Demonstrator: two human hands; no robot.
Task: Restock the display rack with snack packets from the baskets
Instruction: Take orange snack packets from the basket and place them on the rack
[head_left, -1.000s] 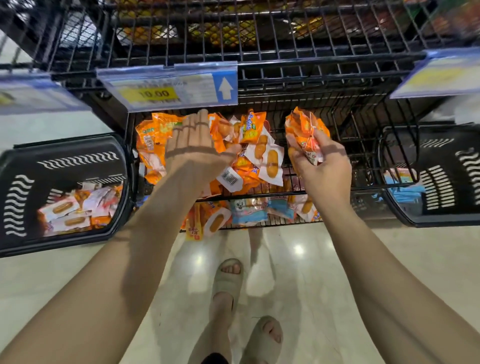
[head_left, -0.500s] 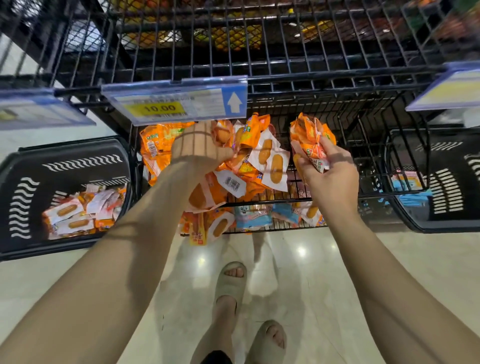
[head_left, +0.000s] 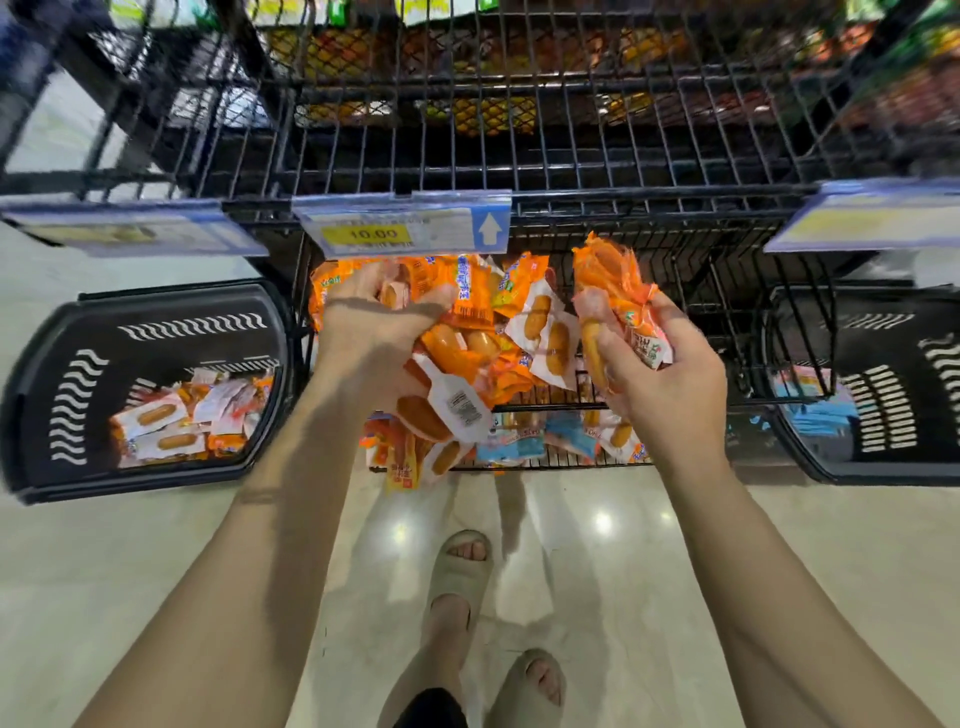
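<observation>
Orange and white snack packets (head_left: 519, 332) lie heaped in the black wire display rack (head_left: 701, 332) straight ahead. My left hand (head_left: 371, 332) reaches into the left side of the heap, its fingers curled round some packets. To the right, above the rack's bare part, my right hand (head_left: 660, 379) grips a bunch of orange packets (head_left: 610, 280). A black basket (head_left: 67, 364) on the left holds more of these packets (head_left: 182, 415). Another black basket (head_left: 883, 395) on the right holds blue packets (head_left: 815, 410).
A price tag reading 10.00 (head_left: 402, 231) hangs on the shelf edge above the heap, with other tags (head_left: 130, 228) to either side. More packets (head_left: 519, 447) lie on a lower wire shelf. My sandalled feet (head_left: 462, 577) stand on the glossy floor.
My left hand went from lying flat on the heap to curling its fingers into the packets. My right hand stays beside the heap with its bunch.
</observation>
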